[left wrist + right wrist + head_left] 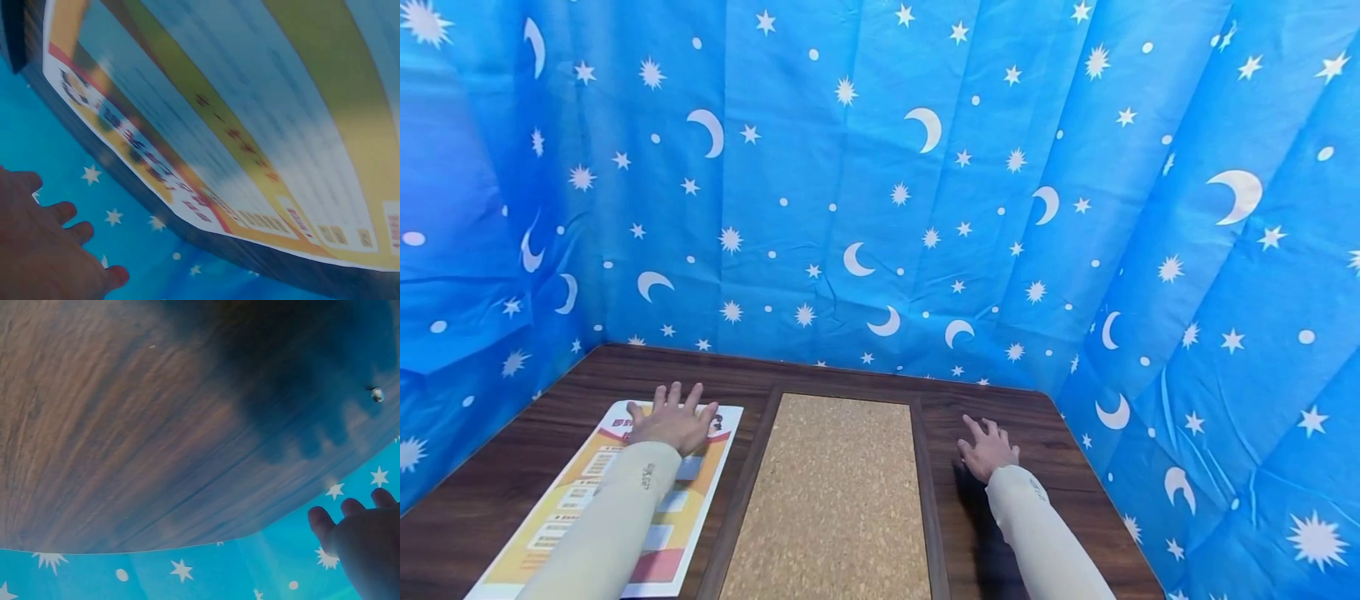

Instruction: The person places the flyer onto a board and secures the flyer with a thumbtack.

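Over the top part of a printed poster sheet (703, 492) on the left of the table, my left hand (673, 423) is held with its fingers spread. In the left wrist view the same hand (53, 244) shows at the lower left, fingers apart and nothing in them. My right hand (988, 450) hovers above the dark wood at the right, fingers spread and holding nothing; its shadow falls on the tabletop. The right wrist view catches part of this hand (365, 540) at the right edge, against the curtain.
A cork board panel (838, 492) is set into the middle of the dark wooden table (1041, 500). Blue curtain (880, 167) with white moons and stars surrounds the table's back and sides. A small shiny speck (377, 394) lies on the wood in the right wrist view.
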Action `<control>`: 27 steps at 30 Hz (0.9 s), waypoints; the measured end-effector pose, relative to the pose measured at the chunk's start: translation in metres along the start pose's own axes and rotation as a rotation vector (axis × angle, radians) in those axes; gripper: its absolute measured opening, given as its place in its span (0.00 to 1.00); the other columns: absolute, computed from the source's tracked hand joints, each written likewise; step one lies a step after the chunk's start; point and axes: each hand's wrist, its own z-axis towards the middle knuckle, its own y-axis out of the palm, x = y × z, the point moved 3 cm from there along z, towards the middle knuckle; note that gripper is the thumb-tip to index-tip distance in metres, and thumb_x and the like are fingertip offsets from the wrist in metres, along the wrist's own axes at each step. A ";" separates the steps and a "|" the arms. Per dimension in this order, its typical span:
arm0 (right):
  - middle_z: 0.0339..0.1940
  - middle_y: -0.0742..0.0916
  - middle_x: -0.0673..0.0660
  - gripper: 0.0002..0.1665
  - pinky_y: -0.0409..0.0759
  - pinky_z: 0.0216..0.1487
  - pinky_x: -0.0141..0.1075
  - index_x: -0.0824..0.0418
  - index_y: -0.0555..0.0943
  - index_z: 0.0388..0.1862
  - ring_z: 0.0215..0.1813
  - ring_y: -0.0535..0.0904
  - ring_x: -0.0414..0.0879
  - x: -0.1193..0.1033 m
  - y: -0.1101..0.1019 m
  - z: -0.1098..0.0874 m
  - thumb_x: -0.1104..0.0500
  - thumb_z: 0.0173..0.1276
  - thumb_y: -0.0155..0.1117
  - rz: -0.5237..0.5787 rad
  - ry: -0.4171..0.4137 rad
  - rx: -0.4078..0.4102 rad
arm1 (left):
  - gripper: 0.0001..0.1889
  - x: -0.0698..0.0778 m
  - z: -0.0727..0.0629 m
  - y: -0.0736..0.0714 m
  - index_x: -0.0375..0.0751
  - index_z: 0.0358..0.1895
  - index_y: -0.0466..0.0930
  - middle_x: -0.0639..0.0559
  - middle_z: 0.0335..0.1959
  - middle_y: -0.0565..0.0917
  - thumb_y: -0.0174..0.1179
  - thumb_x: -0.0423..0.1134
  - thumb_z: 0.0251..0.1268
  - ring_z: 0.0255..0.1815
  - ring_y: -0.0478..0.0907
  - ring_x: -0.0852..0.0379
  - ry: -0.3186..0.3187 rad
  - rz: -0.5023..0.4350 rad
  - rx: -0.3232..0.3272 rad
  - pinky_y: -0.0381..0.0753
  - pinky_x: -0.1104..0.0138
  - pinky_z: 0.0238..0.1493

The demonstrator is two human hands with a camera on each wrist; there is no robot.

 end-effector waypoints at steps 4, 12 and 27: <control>0.67 0.66 0.67 0.29 0.56 0.55 0.70 0.53 0.64 0.72 0.65 0.61 0.68 0.008 0.003 0.000 0.53 0.73 0.49 -0.002 0.021 -0.011 | 0.42 -0.016 -0.003 -0.002 0.28 0.70 0.50 0.21 0.68 0.45 0.30 0.64 0.70 0.68 0.35 0.25 -0.018 0.011 -0.004 0.25 0.32 0.57; 0.48 0.78 0.63 0.16 0.71 0.50 0.56 0.62 0.76 0.55 0.49 0.75 0.59 0.010 0.000 -0.004 0.61 0.69 0.57 -0.037 -0.041 -0.007 | 0.42 -0.053 -0.005 -0.007 0.18 0.62 0.53 0.14 0.54 0.56 0.49 0.57 0.65 0.58 0.46 0.19 -0.155 0.031 0.009 0.34 0.32 0.59; 0.26 0.77 0.51 0.08 0.73 0.32 0.41 0.61 0.77 0.30 0.29 0.72 0.45 0.014 0.007 -0.002 0.73 0.62 0.59 0.052 -0.107 0.032 | 0.45 -0.085 -0.017 -0.026 0.15 0.59 0.51 0.15 0.43 0.64 0.69 0.42 0.49 0.46 0.54 0.19 -0.261 0.118 -0.047 0.48 0.33 0.54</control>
